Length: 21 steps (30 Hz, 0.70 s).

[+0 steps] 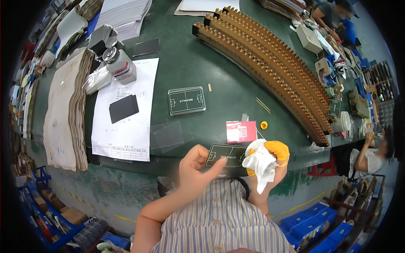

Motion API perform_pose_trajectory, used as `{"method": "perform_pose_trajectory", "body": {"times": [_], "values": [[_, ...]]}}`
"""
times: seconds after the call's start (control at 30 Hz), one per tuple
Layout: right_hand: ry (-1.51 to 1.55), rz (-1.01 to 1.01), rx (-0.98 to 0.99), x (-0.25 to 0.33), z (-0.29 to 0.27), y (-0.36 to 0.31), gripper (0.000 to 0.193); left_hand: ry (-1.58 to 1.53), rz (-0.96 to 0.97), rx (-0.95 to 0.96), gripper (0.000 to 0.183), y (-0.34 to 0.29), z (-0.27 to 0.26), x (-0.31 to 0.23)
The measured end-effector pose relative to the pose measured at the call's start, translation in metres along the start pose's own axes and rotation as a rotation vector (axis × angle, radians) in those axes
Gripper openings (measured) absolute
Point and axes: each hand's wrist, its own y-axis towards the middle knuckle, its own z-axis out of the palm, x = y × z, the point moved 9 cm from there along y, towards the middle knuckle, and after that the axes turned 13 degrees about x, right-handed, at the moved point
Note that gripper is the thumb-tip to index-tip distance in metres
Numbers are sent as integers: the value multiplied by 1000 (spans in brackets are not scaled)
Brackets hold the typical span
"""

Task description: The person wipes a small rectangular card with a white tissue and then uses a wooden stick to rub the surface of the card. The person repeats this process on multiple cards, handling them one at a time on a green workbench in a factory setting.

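My left hand (195,168) grips a thin dark rectangular plate (228,155) by its left end, thumb on top and fingers curled behind. White lines like a ball-game pitch and some lettering are printed on the plate. Yellow coverings wrap the fingers of my right hand (276,157), which is closed around a crumpled white cloth (262,162) at the plate's right end. Whether cloth and plate touch, I cannot tell. Just beyond lie a red-and-white card (241,131) with a square code and a small yellow ring-shaped piece (264,125). A stack of similar printed plates (186,101) rests farther left.
Long notched wooden racks (270,63) curve across the right of the green table (219,59). On the left, a metal-topped bottle (120,65) and dark blank plates (123,109) sit on a printed sheet (122,139). Thin sticks (263,105) lie mid-table. Other people work at right.
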Motion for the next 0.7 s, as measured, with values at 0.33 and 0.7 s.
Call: {"method": "perform_pose_trajectory", "body": {"times": [0.33, 0.7], "values": [[156, 53, -95, -31, -23, 3, 45, -122, -70, 5, 19, 10, 3, 12], [37, -79, 146, 24, 18, 10, 36, 54, -15, 33, 23, 4, 15, 11]]}}
